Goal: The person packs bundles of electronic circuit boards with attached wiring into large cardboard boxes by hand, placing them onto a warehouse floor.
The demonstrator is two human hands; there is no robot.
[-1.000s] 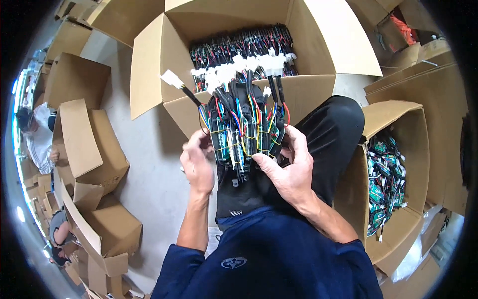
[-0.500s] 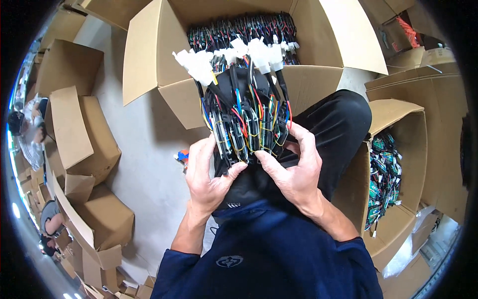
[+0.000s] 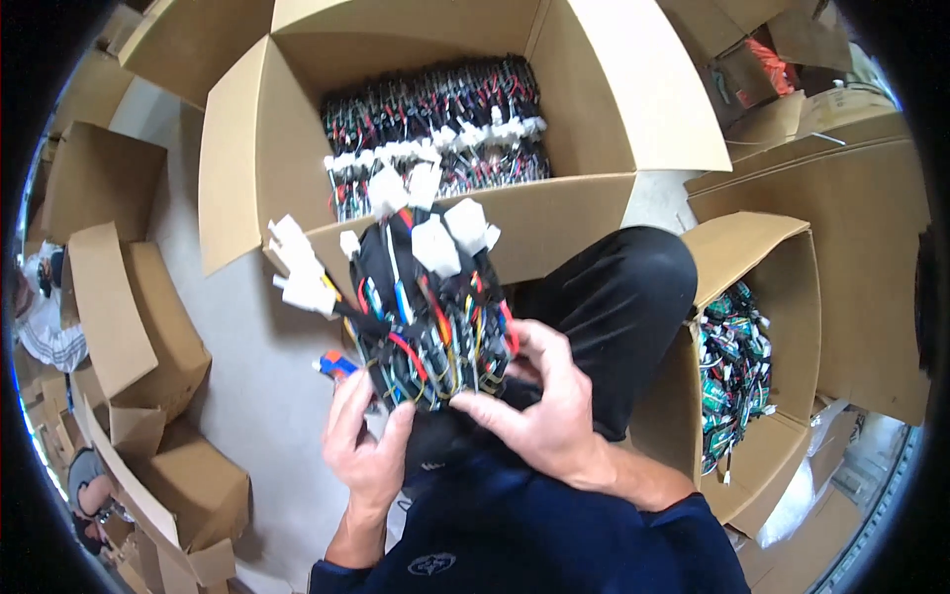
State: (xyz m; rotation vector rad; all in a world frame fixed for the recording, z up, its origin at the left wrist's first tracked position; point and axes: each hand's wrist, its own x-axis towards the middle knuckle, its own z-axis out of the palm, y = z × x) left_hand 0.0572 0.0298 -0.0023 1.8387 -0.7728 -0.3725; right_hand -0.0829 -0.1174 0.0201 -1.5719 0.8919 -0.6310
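Note:
A thick bundle of wired circuit boards (image 3: 421, 346), with coloured wires and white plugs fanned out at its far end, is held above my lap. My right hand (image 3: 554, 416) is closed round its right side, thumb along the near end and fingers partly hidden behind. At the lower left corner, my left hand (image 3: 366, 445) holds the bundle between thumb and fingers; its grip is slightly blurred. Just beyond stands an open cardboard box (image 3: 534, 228) containing packed rows of similar wired boards (image 3: 435, 109), their white plugs in a line.
To the right, another open carton (image 3: 792, 346) contains a loose heap of green boards and wires (image 3: 734, 376). Empty-looking cartons (image 3: 163, 327) line the left. An orange and blue object (image 3: 338, 365) lies on the grey floor. My black-trousered knee (image 3: 633, 277) rises right of the bundle.
The bundle and my hands have shifted left and lower in view, and its plugs have spread apart. My view has moved, showing more of the far box's rows.

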